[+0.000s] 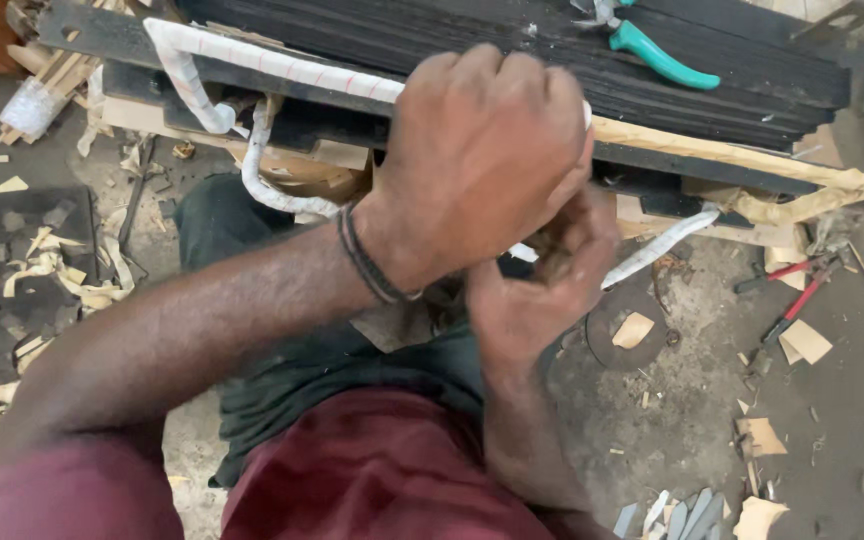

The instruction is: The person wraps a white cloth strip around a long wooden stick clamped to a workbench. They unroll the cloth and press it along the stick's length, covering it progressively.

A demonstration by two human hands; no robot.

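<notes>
My left hand [482, 150] is closed over a long cane rod [282, 70] that lies across a dark slatted frame [512, 40]. The rod is wrapped in white tape with thin red lines on the left part; right of my hand it is bare tan cane [752, 160]. My right hand [537, 285] sits just below, fingers pinched on a white strip [657, 245] that trails off to the right. A loose loop of white strip [262, 185] hangs under the rod at the left. A dark band circles my left wrist.
Teal-handled pliers [657, 55] lie on the frame at the top right. Red-handled tools [792, 290] lie on the concrete floor at the right. Cane scraps and shavings [42, 270] litter the floor on both sides. My knees, in dark green and maroon cloth, fill the foreground.
</notes>
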